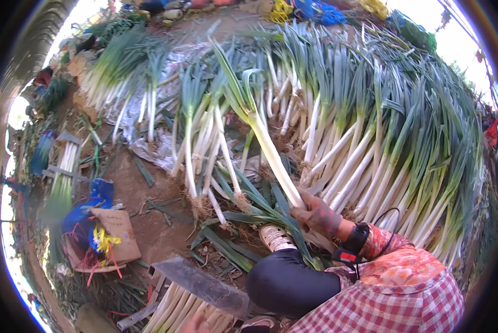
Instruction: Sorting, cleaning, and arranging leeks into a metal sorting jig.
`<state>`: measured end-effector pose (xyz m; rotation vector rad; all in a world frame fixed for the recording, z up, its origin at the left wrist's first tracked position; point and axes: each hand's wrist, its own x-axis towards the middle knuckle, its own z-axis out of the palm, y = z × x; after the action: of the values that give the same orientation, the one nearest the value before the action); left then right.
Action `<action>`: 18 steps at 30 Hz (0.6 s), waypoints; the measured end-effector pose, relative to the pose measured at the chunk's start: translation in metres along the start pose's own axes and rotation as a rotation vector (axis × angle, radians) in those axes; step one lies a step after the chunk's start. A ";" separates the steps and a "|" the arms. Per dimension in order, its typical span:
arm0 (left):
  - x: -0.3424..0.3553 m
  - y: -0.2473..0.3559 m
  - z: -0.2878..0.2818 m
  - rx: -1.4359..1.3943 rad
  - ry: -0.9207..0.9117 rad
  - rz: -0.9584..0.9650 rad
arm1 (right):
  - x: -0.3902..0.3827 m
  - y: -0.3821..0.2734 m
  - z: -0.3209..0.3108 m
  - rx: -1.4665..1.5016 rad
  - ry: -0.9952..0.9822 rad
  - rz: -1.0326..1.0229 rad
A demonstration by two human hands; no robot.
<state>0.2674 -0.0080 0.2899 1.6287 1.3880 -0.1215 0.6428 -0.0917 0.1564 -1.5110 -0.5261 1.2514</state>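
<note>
My right hand [318, 215] is closed round the white lower end of a leek [268, 145]. This leek slants up and to the left, its green leaves fanned over the other leeks. At the lower edge, part of my left hand [196, 323] lies on a row of trimmed leek stalks [174, 308]; its visible fingers look stretched out, and the rest is cut off. A dark metal plate [204, 286] lies across those stalks. Beside my right hand rests a big pile of leeks [365, 139]. Several rooted leeks [204, 133] lie farther left.
A cardboard box [118, 236] with blue plastic and yellow and red ties stands at left. Behind it a wooden frame [66, 139] holds more leeks. Loose leaves [224, 247] litter the soil before my bent knee [290, 280]. Plastic sheeting [149, 147] lies under leeks.
</note>
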 end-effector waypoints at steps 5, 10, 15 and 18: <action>0.020 0.028 -0.005 -0.246 0.260 0.411 | -0.072 -0.043 0.029 0.072 -0.241 0.026; 0.073 0.084 -0.003 -0.998 0.095 0.495 | -0.129 -0.069 0.058 -0.004 -0.439 0.092; 0.075 0.117 -0.003 -1.441 0.130 0.746 | -0.161 -0.051 0.062 0.108 -0.618 0.162; 0.080 0.103 0.005 -1.411 0.284 0.657 | -0.169 -0.049 0.066 -0.342 -0.524 -0.080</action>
<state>0.3804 0.0561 0.2983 0.7566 0.6580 1.2285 0.5373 -0.1860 0.2798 -1.4079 -1.1814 1.5551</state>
